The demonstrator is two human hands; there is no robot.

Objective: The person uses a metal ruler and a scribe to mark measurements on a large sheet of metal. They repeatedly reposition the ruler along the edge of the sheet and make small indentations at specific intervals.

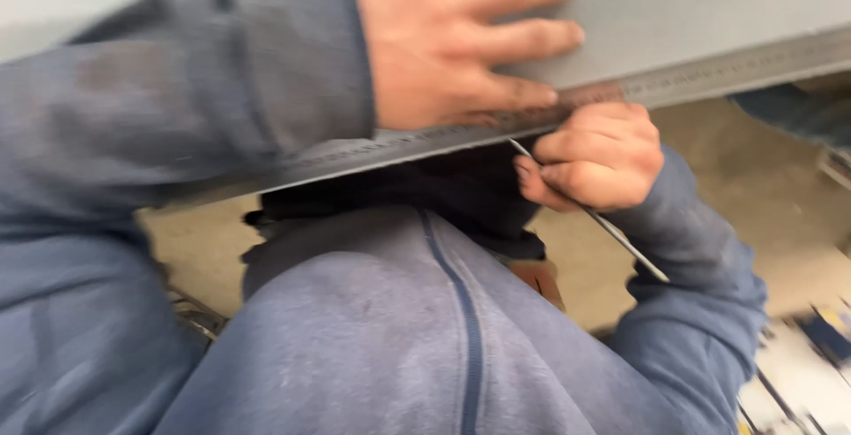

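No packages or signs readable here — only blurred clutter at the bottom right, a blue-and-yellow object (829, 329) on a pale surface, too smeared to tell what it is.

Grey sheet (691, 10) runs across the top of the view, tilted, with a long metal ruler (709, 73) lying along its near edge. Graduations on the ruler are visible but blurred.

Left hand (452, 41) lies flat on the sheet, fingers spread, fingertips touching the ruler's edge — pressing, not gripping anything.

Right hand (596, 156) sits just below the ruler edge, clenched round a thin metal scriber (620, 236). Its tip meets the sheet edge right beside the left fingertips; the other end sticks out past the wrist, down and to the right.

Person's knee in blue workwear (399, 337) fills the foreground under the sheet. Concrete floor (753, 187) behind.
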